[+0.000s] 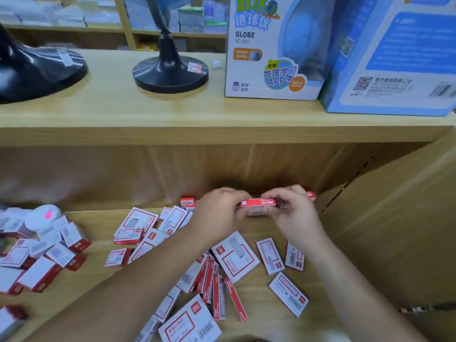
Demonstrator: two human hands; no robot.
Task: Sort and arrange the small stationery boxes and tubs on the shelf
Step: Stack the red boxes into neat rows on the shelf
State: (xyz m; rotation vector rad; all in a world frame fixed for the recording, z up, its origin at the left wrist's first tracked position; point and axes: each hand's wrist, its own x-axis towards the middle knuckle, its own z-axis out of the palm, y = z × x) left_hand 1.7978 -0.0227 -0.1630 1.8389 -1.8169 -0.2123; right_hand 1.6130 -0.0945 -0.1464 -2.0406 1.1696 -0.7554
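Shelf [98, 223]: L hand [217, 215], R hand [293, 213] pinch red box [259, 202].

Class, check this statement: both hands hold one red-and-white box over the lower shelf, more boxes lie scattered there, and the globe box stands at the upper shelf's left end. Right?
No: the head view shows the globe box toward the right of the upper shelf; black stands occupy its left. The left hand and right hand hold the red-and-white box, with boxes scattered around.
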